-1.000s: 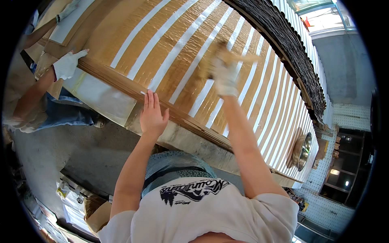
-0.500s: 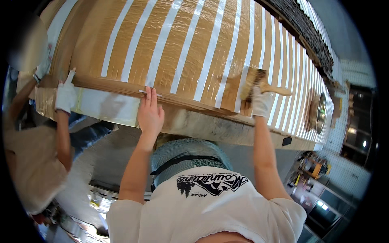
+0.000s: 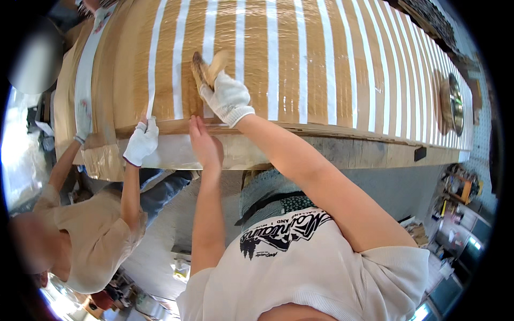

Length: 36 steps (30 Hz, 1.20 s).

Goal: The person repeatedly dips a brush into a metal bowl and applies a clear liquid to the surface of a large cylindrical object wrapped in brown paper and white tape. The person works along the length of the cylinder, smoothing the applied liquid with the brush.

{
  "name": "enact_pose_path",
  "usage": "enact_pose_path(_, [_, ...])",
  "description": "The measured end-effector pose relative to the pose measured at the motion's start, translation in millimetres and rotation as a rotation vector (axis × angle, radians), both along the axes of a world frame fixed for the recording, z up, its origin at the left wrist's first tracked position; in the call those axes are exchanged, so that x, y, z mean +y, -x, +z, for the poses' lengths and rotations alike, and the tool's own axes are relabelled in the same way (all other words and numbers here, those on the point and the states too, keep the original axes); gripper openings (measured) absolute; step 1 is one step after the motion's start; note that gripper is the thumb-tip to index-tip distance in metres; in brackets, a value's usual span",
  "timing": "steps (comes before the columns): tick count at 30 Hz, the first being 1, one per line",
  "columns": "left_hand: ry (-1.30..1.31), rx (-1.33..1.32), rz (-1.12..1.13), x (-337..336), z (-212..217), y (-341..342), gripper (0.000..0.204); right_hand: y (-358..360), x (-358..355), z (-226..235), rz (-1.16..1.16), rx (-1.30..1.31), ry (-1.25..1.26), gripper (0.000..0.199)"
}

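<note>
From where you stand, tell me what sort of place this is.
Probably a workshop: a long worktable bears glossy brown sheeting crossed by white strips, the gloved right hand holds a brush, and a metal bowl sits near the right end.

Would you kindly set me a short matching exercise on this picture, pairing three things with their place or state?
1. Brush
2. Metal bowl
3. Wearer's left hand

A. Standing toward the right end of the striped surface
B. Bare, at the surface's near edge
C. Held in the wearer's gloved right hand

Pairs: 1-C; 2-A; 3-B
</note>
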<state>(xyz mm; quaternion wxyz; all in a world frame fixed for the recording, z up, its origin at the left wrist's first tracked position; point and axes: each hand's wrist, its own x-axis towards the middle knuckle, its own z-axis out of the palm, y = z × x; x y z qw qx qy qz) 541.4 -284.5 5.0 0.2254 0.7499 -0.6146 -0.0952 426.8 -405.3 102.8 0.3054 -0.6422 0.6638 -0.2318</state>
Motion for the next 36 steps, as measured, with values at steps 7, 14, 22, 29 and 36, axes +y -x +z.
enact_pose_path(7, [-0.079,-0.110,0.017,10.3,-8.2,6.7,0.060,181.8,45.8,-18.6,-0.109,0.118,0.056,0.049])
enact_pose_path(14, [-0.059,-0.081,-0.012,10.7,-7.6,8.9,0.062,365.5,79.4,-20.8,-0.464,0.498,0.017,0.049])
enact_pose_path(22, [0.051,-0.008,-0.454,27.0,26.6,175.7,0.055,375.8,68.8,-34.7,-0.516,0.215,0.023,0.046])
enact_pose_path(29, [0.025,0.194,-0.579,60.1,50.4,316.1,0.035,556.4,179.8,-28.1,-0.535,0.291,0.136,0.054])
enact_pose_path(36, [-0.114,0.339,-0.840,132.2,13.0,443.5,0.021,644.2,340.5,-33.9,-1.151,-1.360,0.167,0.030])
